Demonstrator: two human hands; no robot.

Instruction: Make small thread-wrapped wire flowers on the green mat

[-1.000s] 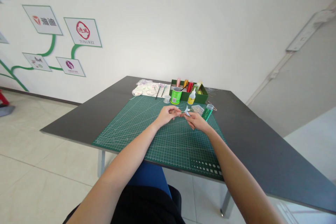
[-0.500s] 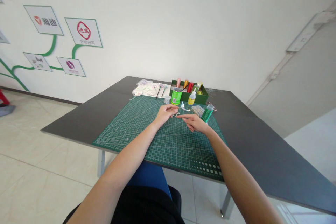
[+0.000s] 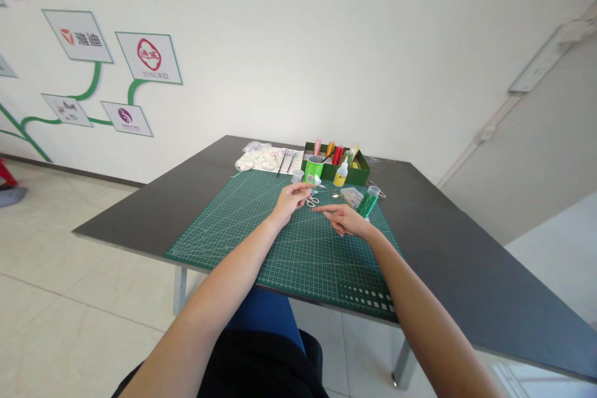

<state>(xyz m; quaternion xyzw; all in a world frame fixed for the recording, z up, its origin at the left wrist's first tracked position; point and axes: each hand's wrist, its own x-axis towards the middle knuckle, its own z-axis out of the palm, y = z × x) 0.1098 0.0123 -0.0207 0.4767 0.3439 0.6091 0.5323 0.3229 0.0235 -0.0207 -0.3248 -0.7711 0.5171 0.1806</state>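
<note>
My left hand (image 3: 290,200) is closed in a pinch over the mat, left of my right hand. From its fingertips a small whitish, translucent piece (image 3: 319,181) sticks out to the right; its exact kind is too small to make out. Just below those fingertips lie scissors (image 3: 313,202) with white handle loops, their blades mostly hidden. My right hand (image 3: 346,219) hovers close by with the index finger stretched toward the left and the other fingers partly curled. I see nothing in it. Both hands are above the green cutting mat (image 3: 298,255).
Behind my hands stand a bright green can (image 3: 313,170), a yellow glue bottle (image 3: 341,174) and a dark green box (image 3: 361,175) of coloured rolls. A green spool (image 3: 368,201) and a clear case (image 3: 352,197) are at right. Brushes (image 3: 282,165) rest on white cloth (image 3: 263,160) at back left.
My left hand has turned slightly and lifted; the whitish piece has swung down and toward the left. More of the scissors' handles shows. My right hand has barely shifted left.
</note>
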